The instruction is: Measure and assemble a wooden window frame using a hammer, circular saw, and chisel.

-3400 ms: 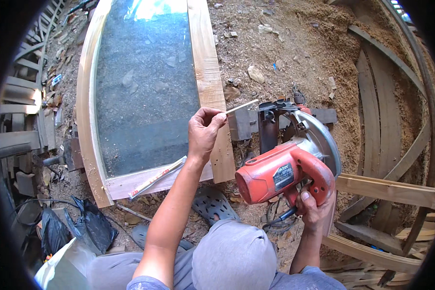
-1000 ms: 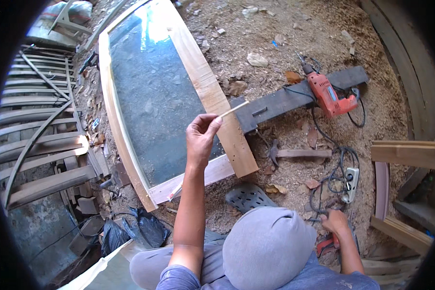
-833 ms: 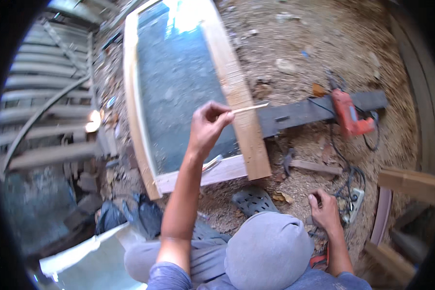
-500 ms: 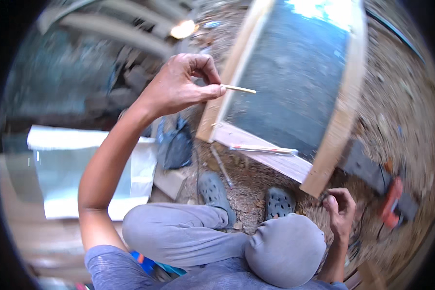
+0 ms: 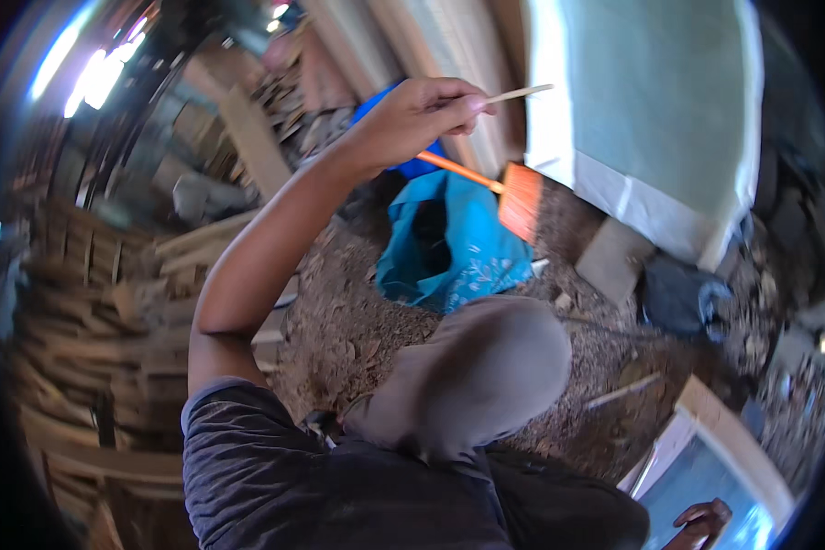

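Note:
My left hand is raised at upper centre, closed, with a thin pale wooden stick pinched between thumb and fingers. The stick's free end points right, toward a greenish sheet with white edges. At the lower right, my right hand shows only in part, over the panel of a light wooden frame. Its fingers are loosely bent and apart, and nothing shows in them. The lower picture edge cuts off much of the frame and that forearm.
Below my left hand, a teal bag stands on the littered ground beside an orange broom. A dark plastic bag and a flat board lie under the sheet. Stacked timber fills the left side.
The view has swung left, so the wooden frame now sits at the lower right and the teal bag and broom appear. My left hand still pinches the stick.

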A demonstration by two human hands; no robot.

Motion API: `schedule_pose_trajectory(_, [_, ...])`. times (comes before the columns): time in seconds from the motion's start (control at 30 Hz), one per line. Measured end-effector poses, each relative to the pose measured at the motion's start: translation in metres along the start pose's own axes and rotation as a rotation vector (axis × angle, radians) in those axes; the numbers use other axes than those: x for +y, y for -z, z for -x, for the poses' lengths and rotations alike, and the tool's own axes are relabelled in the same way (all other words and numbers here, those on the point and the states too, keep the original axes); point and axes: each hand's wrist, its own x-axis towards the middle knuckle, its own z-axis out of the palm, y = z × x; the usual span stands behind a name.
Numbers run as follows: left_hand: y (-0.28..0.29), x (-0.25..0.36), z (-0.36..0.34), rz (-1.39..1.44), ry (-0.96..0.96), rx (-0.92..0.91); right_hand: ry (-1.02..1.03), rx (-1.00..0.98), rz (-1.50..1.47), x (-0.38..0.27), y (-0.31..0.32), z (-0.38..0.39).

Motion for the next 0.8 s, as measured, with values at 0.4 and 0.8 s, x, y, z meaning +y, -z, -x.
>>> schedule_pose_trajectory(0.4, [0.015,-0.245,0.309,0.582,0.893,0.943,-0.582,-0.853,0.156,0.011,-0.071,-0.039])
schedule_pose_trajectory(0.8, [0.109,-0.519,0.167,0.818,0.940,1.214,-0.802,-0.502,0.624,0.075,-0.022,-0.047])
